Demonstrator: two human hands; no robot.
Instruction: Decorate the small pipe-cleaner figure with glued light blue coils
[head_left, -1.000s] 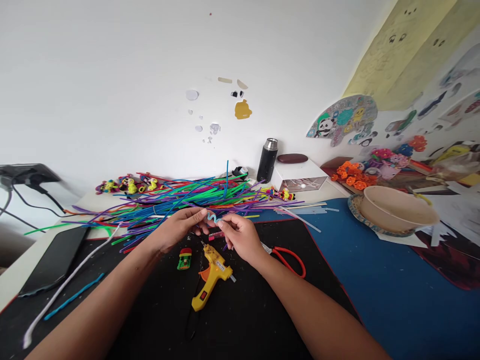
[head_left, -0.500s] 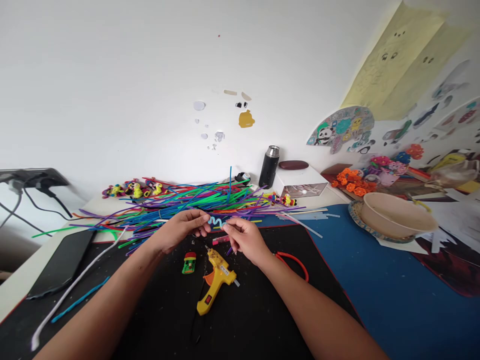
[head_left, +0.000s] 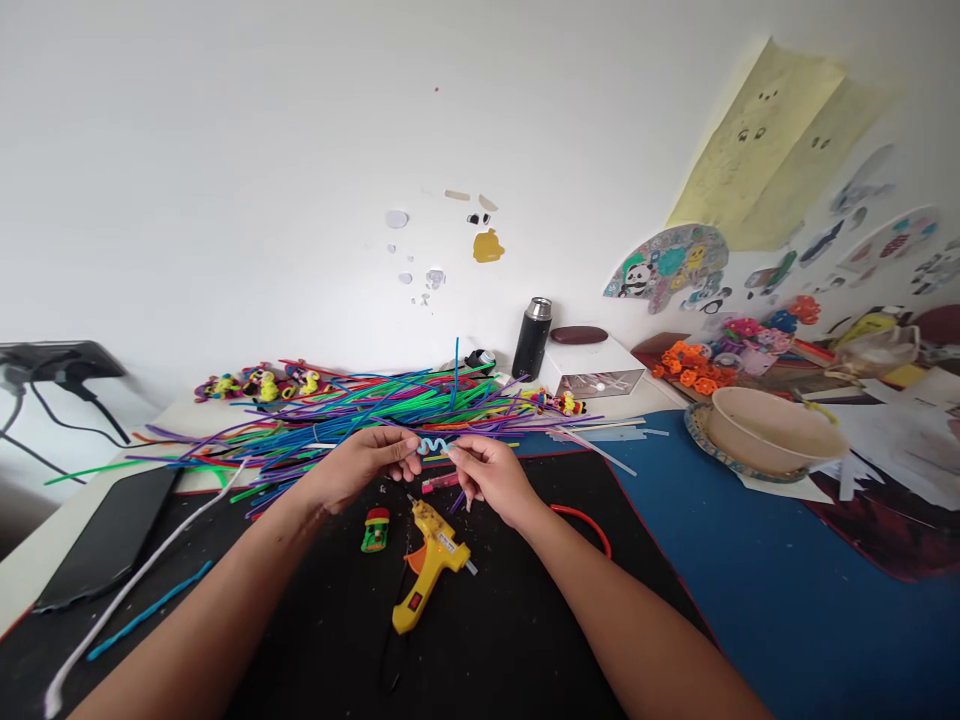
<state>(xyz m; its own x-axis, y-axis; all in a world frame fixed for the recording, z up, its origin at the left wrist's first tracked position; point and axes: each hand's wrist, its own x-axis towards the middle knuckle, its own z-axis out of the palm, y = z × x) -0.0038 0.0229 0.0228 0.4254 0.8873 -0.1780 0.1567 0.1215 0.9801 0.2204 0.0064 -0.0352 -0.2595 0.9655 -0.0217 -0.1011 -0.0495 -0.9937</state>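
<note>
A short light-blue wavy pipe cleaner (head_left: pixel 433 446) spans the gap between my two hands. My left hand (head_left: pixel 375 465) pinches its left end, and the fingertips of my right hand (head_left: pixel 491 475) close on the other end. Just below them, a yellow glue gun (head_left: pixel 431 570) lies on the black mat (head_left: pixel 315 640). To its left rests a small green and red figure (head_left: pixel 376 530). A pink object (head_left: pixel 439 483) lies behind the glue gun, close to my right fingers.
Many coloured pipe cleaners (head_left: pixel 405 400) are heaped behind my hands. A black bottle (head_left: pixel 532 340) and white box (head_left: pixel 596 365) stand by the wall. At right is a beige bowl (head_left: pixel 776 430); at left, a dark flat device (head_left: pixel 112 535). Red handles (head_left: pixel 592 522) show beside my right forearm.
The view has shifted slightly. Both hands still hold the light-blue pipe cleaner, which now lies more level between them.
</note>
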